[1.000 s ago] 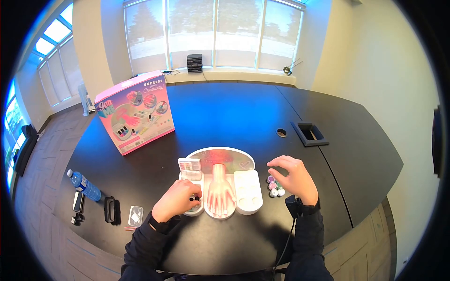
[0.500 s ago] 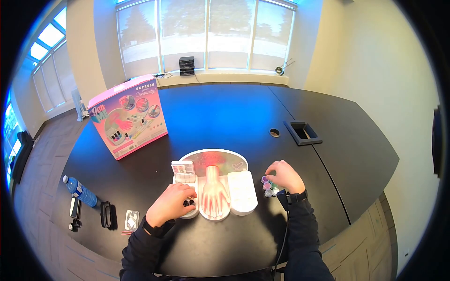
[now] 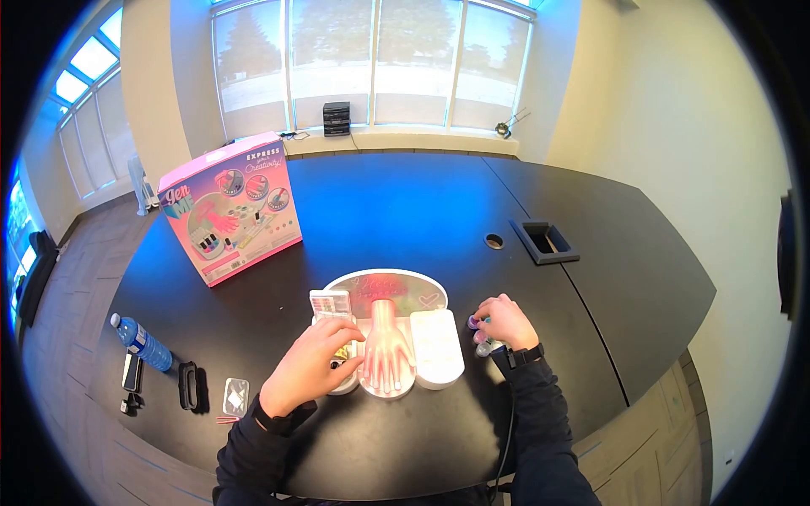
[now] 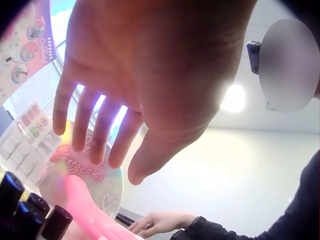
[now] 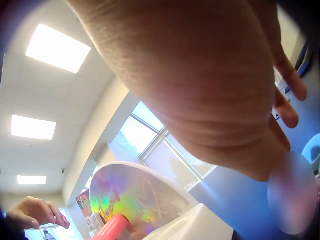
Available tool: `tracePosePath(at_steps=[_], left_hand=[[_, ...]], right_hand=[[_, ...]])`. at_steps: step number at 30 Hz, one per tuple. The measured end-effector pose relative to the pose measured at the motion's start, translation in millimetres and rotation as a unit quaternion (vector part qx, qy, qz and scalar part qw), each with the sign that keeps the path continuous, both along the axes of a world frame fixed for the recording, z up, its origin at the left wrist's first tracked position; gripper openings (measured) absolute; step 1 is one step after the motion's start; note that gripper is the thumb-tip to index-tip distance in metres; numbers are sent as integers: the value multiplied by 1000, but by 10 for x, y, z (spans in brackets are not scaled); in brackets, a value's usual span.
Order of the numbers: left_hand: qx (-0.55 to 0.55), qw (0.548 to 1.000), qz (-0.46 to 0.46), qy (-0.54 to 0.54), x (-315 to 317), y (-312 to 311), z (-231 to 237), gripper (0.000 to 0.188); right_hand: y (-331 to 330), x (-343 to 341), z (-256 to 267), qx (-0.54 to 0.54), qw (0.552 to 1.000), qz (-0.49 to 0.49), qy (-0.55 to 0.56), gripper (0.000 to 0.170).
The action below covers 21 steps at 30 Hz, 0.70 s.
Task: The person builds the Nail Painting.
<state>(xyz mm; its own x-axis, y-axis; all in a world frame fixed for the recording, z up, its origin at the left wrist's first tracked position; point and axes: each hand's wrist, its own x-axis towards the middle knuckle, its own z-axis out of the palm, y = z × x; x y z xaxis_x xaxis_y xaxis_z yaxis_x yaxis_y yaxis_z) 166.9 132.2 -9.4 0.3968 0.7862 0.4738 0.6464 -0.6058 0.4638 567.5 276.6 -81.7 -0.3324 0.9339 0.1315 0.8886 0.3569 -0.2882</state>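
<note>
My left hand [image 3: 310, 361] hovers over the left tray of a white toy manicure stand, fingers loosely bent and apart. In the left wrist view, nothing lies between those fingers; black-capped bottles [image 4: 57, 222] stand below. A pink model hand [image 3: 386, 350] lies palm down in the stand's middle, before a shiny oval backboard [image 3: 422, 291]. To the right, my right hand [image 3: 506, 322] reaches down over small round jars [image 3: 483, 347]. Its fingertips are right at a purple jar [image 3: 472, 322]; I cannot tell whether they pinch it.
A pink box [image 3: 232, 211] stands at the back left. A water bottle [image 3: 142, 341], a black band-like object [image 3: 191, 386] and a clear small tray [image 3: 236, 396] are at left. The stand's white right tray [image 3: 436, 346] sits between model hand and jars. A square table opening [image 3: 547, 242] lies behind.
My right hand has come down and left from above the jars to the purple one. My left hand has lifted off the black-capped bottles, its fingers spreading. The head view has shifted slightly.
</note>
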Motion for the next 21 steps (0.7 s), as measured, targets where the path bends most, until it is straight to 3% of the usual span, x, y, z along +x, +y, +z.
tracePosePath(at_steps=[17,21], left_hand=[[6,999,-13,-33,102,-39,-3,27],[8,1000,-11,-28,109,-36,4,27]], right_hand=[[61,-197,-133,29,999,-34,-17,15],[-4,-198,3,92,996,-15,0,16]])
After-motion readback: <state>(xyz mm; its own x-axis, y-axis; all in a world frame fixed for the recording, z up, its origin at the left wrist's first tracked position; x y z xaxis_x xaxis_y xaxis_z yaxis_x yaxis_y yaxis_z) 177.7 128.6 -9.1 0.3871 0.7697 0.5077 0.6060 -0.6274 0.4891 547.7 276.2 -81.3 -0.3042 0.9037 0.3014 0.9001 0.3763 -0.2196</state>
